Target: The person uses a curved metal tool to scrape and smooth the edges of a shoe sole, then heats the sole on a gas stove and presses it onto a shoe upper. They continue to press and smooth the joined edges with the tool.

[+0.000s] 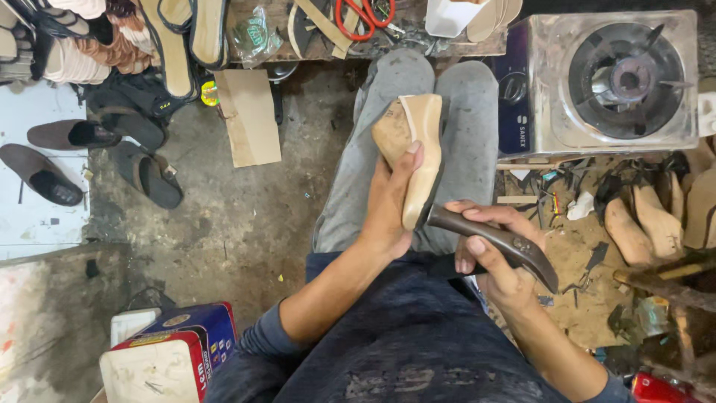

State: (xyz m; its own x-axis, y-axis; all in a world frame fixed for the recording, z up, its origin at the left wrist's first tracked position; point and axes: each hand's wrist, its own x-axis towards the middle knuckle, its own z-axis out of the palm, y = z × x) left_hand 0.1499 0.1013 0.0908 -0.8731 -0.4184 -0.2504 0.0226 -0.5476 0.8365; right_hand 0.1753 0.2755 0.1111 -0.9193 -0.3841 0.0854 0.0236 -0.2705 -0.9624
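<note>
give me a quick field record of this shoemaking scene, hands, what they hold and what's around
setting: floor workshop, seen from above
left hand: holds a tan shoe last with insole over the lap
right hand: grips a dark brown tool handle, its end against the last
right side: gas stove; spare wooden lasts
top: red scissors
left side: dark shoes, cardboard piece

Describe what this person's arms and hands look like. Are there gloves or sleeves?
No gloves: the left hand and right hand are both bare, with no rings or watch that I can make out. Dark blue sleeves are pushed up near the elbows, leaving the forearms uncovered. The fabric looks faded and dusty, like the shirt front. Grey trousers cover the legs.
</note>
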